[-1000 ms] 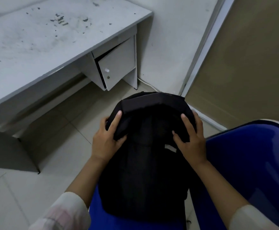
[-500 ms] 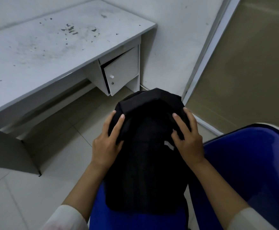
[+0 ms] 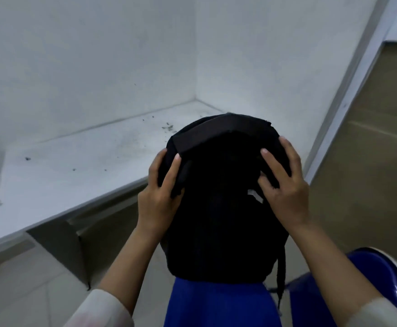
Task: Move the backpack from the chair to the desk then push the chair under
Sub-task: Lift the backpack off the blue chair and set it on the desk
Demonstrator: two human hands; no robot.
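You stand in a bare office corner: a dusty white laminate desk (image 3: 79, 166) against plain white walls (image 3: 86, 55), a blue plastic chair (image 3: 216, 303), tiled floor (image 3: 27, 291).

Both arms reach forward, bare from pale pushed-up sleeves. The left hand (image 3: 159, 199) clamps the backpack (image 3: 218, 208) near its top left side, fingers curled over the fabric. The right hand (image 3: 284, 192) grips the opposite side, fingers spread.

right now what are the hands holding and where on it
Both hold the black backpack near its top: the left hand grips the upper left side, the right hand the upper right side, fingers spread over the fabric.
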